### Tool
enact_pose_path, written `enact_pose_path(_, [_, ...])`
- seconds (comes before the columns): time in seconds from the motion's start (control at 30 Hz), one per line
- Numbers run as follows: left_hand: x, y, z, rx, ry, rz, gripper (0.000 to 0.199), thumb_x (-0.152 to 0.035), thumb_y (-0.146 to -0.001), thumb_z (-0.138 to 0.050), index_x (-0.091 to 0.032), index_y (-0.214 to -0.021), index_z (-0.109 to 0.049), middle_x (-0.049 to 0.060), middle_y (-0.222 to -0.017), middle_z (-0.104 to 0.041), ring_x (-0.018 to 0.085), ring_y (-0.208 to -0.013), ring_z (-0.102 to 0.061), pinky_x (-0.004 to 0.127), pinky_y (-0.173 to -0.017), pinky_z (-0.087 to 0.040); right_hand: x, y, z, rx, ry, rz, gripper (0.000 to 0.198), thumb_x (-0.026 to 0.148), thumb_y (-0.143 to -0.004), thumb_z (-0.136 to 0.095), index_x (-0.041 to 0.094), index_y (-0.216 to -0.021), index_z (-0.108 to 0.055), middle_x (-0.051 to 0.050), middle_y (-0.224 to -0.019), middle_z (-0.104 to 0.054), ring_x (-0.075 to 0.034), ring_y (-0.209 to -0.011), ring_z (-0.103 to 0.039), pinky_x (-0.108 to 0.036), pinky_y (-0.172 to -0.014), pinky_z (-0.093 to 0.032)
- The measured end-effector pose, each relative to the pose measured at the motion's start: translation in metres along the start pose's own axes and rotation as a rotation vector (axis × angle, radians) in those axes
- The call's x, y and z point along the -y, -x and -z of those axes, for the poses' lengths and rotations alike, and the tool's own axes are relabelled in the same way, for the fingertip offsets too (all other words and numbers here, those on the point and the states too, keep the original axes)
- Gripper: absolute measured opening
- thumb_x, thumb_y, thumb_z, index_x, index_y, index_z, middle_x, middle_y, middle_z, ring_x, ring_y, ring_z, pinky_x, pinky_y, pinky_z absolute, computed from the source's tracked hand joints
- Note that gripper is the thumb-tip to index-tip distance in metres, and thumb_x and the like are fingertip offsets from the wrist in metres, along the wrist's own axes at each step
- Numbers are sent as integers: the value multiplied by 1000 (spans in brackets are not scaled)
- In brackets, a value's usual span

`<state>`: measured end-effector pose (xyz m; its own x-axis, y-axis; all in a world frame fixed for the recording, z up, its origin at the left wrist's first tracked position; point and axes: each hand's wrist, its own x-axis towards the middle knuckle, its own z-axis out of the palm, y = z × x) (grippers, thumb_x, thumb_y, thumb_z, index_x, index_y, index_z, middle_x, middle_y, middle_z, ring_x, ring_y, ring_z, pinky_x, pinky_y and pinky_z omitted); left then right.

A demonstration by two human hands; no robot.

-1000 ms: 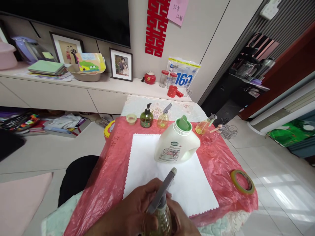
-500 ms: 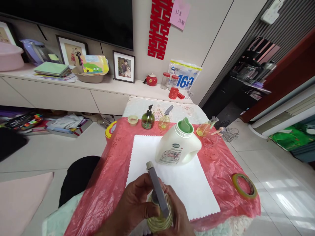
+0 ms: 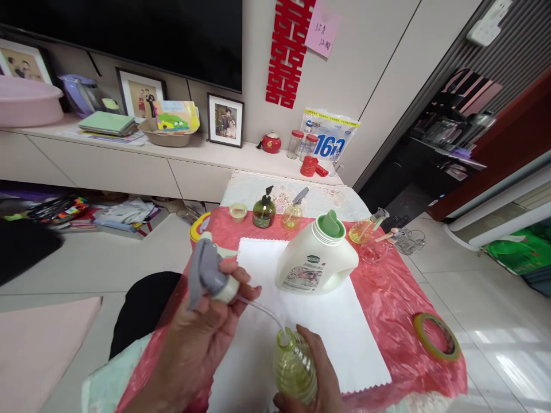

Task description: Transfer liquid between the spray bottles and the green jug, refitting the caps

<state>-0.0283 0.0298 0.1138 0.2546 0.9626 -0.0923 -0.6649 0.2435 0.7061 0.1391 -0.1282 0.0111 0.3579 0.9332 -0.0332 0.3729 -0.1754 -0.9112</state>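
Grey plastic shows above the fingers (image 3: 238, 274) of the left hand (image 3: 196, 338), closed around the spray head (image 3: 209, 271), which has come off the bottle (image 3: 295, 367) since half a second ago. That leaves the neck uncapped, though the bent tube (image 3: 263, 310) still dips into it. The left hand is raised, palm turned inward; the right hand (image 3: 323, 367), low, wraps the tilted bottle's side. Beyond, the white jug (image 3: 312, 261) stands on the covered surface (image 3: 387, 298).
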Motion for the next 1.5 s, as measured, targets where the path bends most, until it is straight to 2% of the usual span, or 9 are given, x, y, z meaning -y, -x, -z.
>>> enact_pose_path(0.1, [-18,-12,-1,-62,83,-45,52,-46,-55,-97,-31,-100,-77,-5,-92,-73,13,-75,-69,27,-81,-63,-6,4,19,-56,41,-21,86,20,-68,-72,23,-147,-38,-7,-142,-46,-29,-133,-48,-28,-106,-50])
enact_pose_path(0.2, [-9,-22,9,-55,121,-24,48,-45,-61,-95,-31,-102,-76,-4,-101,-73,14,-79,-69,28,-80,-62,-4,0,44,-172,102,23,75,36,-79,-73,23,-146,-40,-7,-143,-46,-30,-134,-47,-31,-104,-52])
enact_pose_path(0.33, [40,-28,35,33,84,161,48,-43,-65,-94,-26,-106,-75,2,-113,-73,16,-87,-70,30,-83,-59,16,-15,82,-351,251,42,77,62,-84,-71,23,-146,-44,-7,-142,-49,-32,-130,-50,-42,-114,-42])
enact_pose_path(0.47, [91,-24,61,97,64,317,44,-41,-70,-91,-26,-108,-74,4,-112,-74,15,-88,-70,28,-83,-54,54,-39,119,-472,394,75,85,71,-80,-71,24,-147,-47,-6,-135,-56,-31,-120,-56,-42,-105,-45])
enact_pose_path(0.53, [107,-22,72,152,62,364,42,-40,-73,-89,-26,-110,-74,5,-112,-74,15,-89,-70,29,-85,-53,73,-55,135,-549,557,167,82,72,-82,-69,25,-146,-50,-6,-133,-57,-29,-115,-59,-39,-96,-48])
enact_pose_path(0.63, [116,-21,81,217,76,391,45,-39,-71,-91,-26,-110,-75,4,-108,-74,17,-91,-72,31,-86,-52,97,-80,153,-591,777,460,81,71,-87,-62,17,-145,-51,-11,-128,-58,-30,-113,-59,-39,-93,-48])
enact_pose_path(0.73, [118,-21,85,246,79,391,46,-40,-69,-92,-25,-109,-75,4,-103,-74,19,-92,-72,32,-88,-52,115,-103,161,-605,917,620,74,67,-94,-54,13,-145,-50,-14,-131,-55,-30,-119,-56,-39,-96,-47])
enact_pose_path(1.07, [126,-24,93,273,96,399,45,-40,-73,-90,-26,-113,-74,3,-104,-74,19,-96,-72,33,-91,-50,140,-145,173,-494,1267,886,61,52,-99,-45,8,-142,-50,-19,-127,-54,-31,-110,-55,-42,-92,-46])
enact_pose_path(1.5, [126,-25,91,270,112,423,46,-40,-69,-92,-27,-110,-77,3,-102,-75,20,-95,-72,34,-90,-48,161,-152,174,-457,1492,901,48,35,-94,-50,12,-136,-53,-16,-129,-55,-32,-107,-55,-41,-83,-46])
